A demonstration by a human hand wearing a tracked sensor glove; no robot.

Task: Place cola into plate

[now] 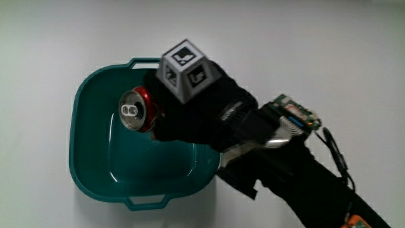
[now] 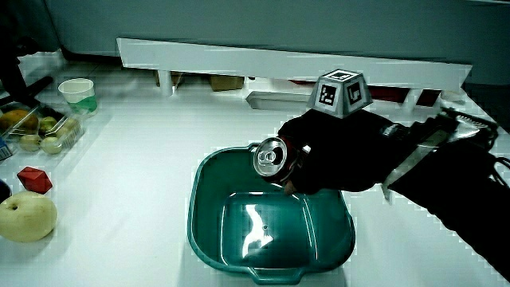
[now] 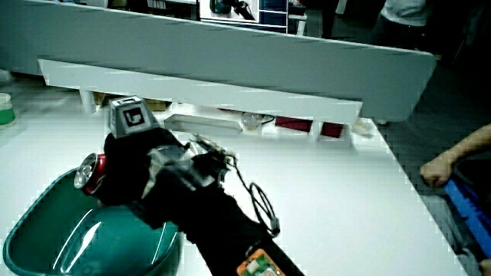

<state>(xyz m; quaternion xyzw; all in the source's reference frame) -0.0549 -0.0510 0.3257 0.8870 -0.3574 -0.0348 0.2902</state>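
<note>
A red cola can point(image 1: 138, 109) with a silver lid is held over the teal plate point(image 1: 88, 158), a deep square dish with two handles. The hand point(image 1: 196, 111) in its black glove is shut around the can's side, and the patterned cube sits on its back. In both side views the cola can point(image 2: 273, 157) point(image 3: 87, 173) hangs above the inside of the plate point(image 2: 215, 255) point(image 3: 46, 245), clear of its floor. The hand point(image 2: 335, 151) point(image 3: 134, 172) reaches in over the plate's rim, with the forearm trailing toward the person.
At the table's edge in a side view lie a pale apple point(image 2: 26, 216), a red block point(image 2: 33, 179), a clear box of fruit point(image 2: 36, 127) and a paper cup point(image 2: 78, 94). A low white partition point(image 2: 287, 60) runs along the table.
</note>
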